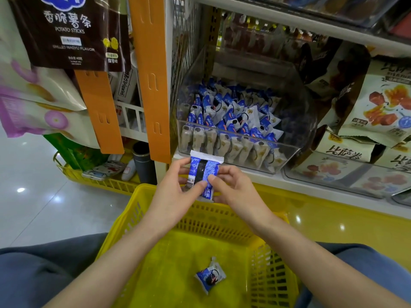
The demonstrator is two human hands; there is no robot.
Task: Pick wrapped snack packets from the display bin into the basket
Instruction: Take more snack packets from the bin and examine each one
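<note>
**Desk:** Two hands on one packet, do I read that right?

**Operator:** Yes. My left hand pinches the blue-and-white packet low on its near side, thumb laid across the printed back. My right hand pinches the opposite edge between thumb and fingertips. The packet stands upright between them, back seam towards me, crimped end on top.

**Desk:** How will it handle?

**Operator:** I'd judge it very light. The film looks glossy, so probably slick, and it will crinkle instead of holding a shape. Whatever is inside could crush, so I wouldn't squeeze the middle. The flat crimped ends, or a gentle pinch on the long edges as now, seem the safest holds.

**Desk:** And where does it go?

**Operator:** The yellow basket sits directly below my hands, between my knees. One packet in the basket already lies on its floor, nearer me than my hands and a little to their right. One hand letting go ought to be enough; the drop looks harmless.

**Desk:** Supply?

**Operator:** The clear display bin is just beyond my hands and above them, on the white shelf. It is heaped with loose packets, a row standing against its front wall.
</note>
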